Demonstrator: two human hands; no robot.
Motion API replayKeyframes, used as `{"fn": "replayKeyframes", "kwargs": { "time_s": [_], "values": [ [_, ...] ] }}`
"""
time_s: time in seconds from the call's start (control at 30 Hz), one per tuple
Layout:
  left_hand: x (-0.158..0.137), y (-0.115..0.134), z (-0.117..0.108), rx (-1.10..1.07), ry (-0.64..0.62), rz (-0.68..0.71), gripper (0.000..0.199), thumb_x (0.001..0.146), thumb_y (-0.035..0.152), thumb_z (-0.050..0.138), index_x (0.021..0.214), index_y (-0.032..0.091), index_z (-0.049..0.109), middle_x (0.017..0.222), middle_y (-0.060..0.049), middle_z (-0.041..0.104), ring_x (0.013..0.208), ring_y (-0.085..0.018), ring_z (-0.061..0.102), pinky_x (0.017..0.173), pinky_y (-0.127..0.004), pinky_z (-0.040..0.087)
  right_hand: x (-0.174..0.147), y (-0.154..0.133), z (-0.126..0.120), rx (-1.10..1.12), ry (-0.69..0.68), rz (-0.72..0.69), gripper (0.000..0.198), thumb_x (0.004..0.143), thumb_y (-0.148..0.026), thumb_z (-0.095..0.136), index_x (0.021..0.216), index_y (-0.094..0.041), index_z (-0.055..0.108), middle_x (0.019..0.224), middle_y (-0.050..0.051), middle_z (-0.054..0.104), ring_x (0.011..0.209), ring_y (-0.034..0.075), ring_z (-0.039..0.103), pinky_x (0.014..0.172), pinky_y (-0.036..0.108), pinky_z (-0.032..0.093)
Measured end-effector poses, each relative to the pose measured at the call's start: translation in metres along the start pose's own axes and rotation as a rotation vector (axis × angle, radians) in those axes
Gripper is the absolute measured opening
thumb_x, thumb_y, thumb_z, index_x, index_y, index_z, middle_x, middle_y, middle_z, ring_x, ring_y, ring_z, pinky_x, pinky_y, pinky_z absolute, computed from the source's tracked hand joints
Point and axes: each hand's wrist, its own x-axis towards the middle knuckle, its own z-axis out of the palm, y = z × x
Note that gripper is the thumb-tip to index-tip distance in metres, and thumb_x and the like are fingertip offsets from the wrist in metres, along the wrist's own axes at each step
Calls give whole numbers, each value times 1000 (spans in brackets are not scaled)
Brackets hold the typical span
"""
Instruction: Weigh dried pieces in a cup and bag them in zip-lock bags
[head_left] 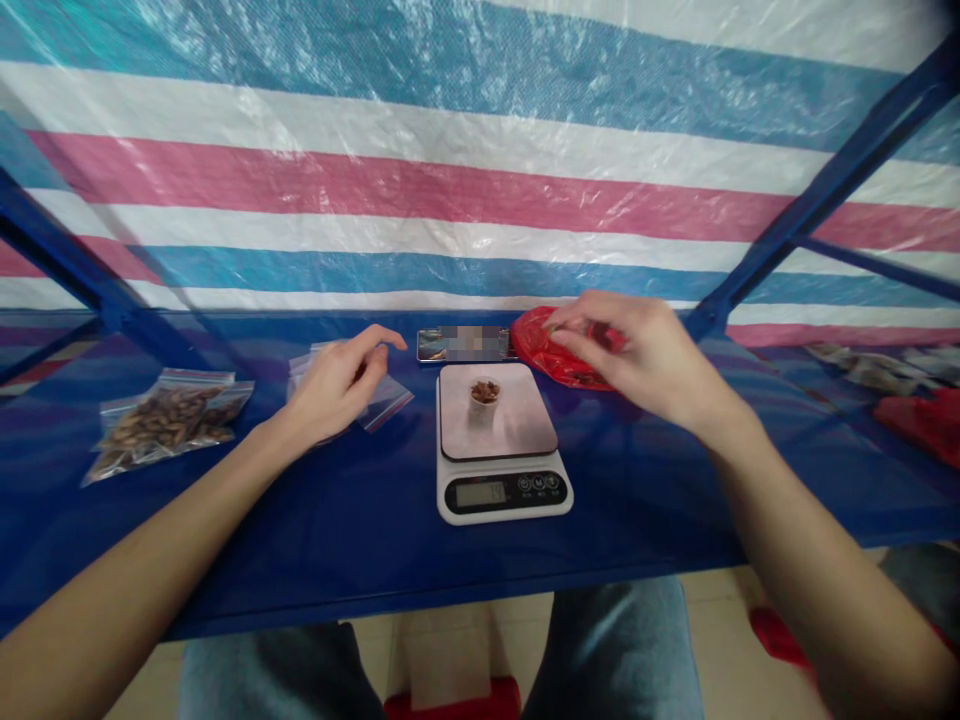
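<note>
A small cup (484,407) filled with brown dried pieces stands on the plate of a white digital kitchen scale (499,480), whose display is lit. Over the red plastic bag (536,345), my right hand (630,345) is closed in a pinch; a tiny brownish bit seems to show at the fingertips, too blurred to name. My left hand (341,385) rests on a few flat, clear zip bags (386,400) left of the scale. Its index finger and thumb are apart, with nothing visible between them. The hand hides part of those bags.
Filled zip bags (169,420) of brown dried pieces lie at the left. A phone-like object (465,345), partly blurred out, lies behind the scale. Blue metal posts (795,220) flank the blue table (360,560). Striped sheeting (450,180) hangs behind. Another red bag (922,425) lies far right.
</note>
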Motion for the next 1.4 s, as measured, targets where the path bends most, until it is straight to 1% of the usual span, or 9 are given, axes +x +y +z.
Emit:
{"fn": "replayKeyframes", "kwargs": {
  "time_s": [0.1, 0.2, 0.33, 0.53, 0.87, 1.17, 1.23, 1.3, 1.4],
  "values": [
    [0, -1, -1, -4, -2, 2, 32, 106, 29, 41, 117, 17, 69, 54, 9, 42, 44, -12, 39, 51, -26, 28, 13, -33, 20, 8, -244, -183, 20, 107, -24, 55, 104, -21, 75, 103, 8, 74, 89, 22, 69, 78, 34, 50],
    [0, -1, -2, 3, 10, 12, 31, 105, 27, 41, 116, 17, 69, 53, 9, 41, 44, -12, 39, 52, -26, 28, 20, -40, 32, -77, -363, -221, 25, 109, -24, 52, 105, -20, 76, 108, 10, 71, 91, 23, 67, 78, 35, 49],
    [0, -2, -1, 1, 7, 32, 31, 105, 24, 42, 116, 17, 70, 52, 9, 40, 44, -11, 39, 53, -26, 28, 22, -34, 34, -117, -396, -237, 27, 110, -26, 50, 107, -19, 76, 108, 10, 69, 91, 22, 66, 79, 34, 47],
    [-1, -6, 1, 11, 10, 53, 30, 104, 22, 43, 117, 18, 70, 53, 10, 40, 45, -11, 39, 54, -26, 29, 27, -34, 35, -29, -409, -259, 22, 108, -24, 55, 104, -18, 76, 105, 9, 68, 90, 21, 67, 82, 33, 50],
    [0, -4, -1, 21, -5, 45, 31, 105, 22, 42, 118, 18, 71, 52, 10, 39, 44, -11, 37, 52, -26, 28, 30, -28, 37, 155, -366, -248, 17, 103, -17, 62, 98, -20, 78, 100, 6, 74, 87, 20, 71, 82, 33, 53],
    [0, -4, 0, 18, -4, 39, 32, 104, 24, 42, 116, 18, 71, 52, 9, 39, 44, -11, 37, 51, -26, 27, 32, -24, 37, 201, -358, -256, 14, 101, -21, 68, 93, -20, 80, 98, 6, 77, 87, 19, 72, 80, 32, 53],
    [0, -3, -1, 16, -11, 30, 32, 104, 24, 42, 117, 18, 71, 52, 9, 39, 43, -11, 37, 51, -26, 27, 31, -23, 34, 173, -315, -248, 18, 103, -22, 65, 94, -20, 80, 97, 6, 77, 88, 19, 71, 80, 32, 53],
    [0, -3, -1, 19, -15, 18, 32, 104, 24, 42, 117, 18, 71, 51, 9, 38, 43, -11, 37, 51, -26, 26, 29, -19, 28, 132, -228, -208, 22, 105, -26, 61, 96, -20, 80, 98, 7, 77, 89, 20, 71, 80, 33, 53],
    [0, -1, -2, 25, -19, 8, 33, 103, 25, 42, 117, 18, 71, 50, 9, 37, 43, -12, 37, 50, -26, 26, 21, -8, 19, 55, -61, -78, 26, 104, -36, 61, 95, -22, 80, 96, 7, 79, 85, 22, 71, 78, 35, 53]
  ]
}}
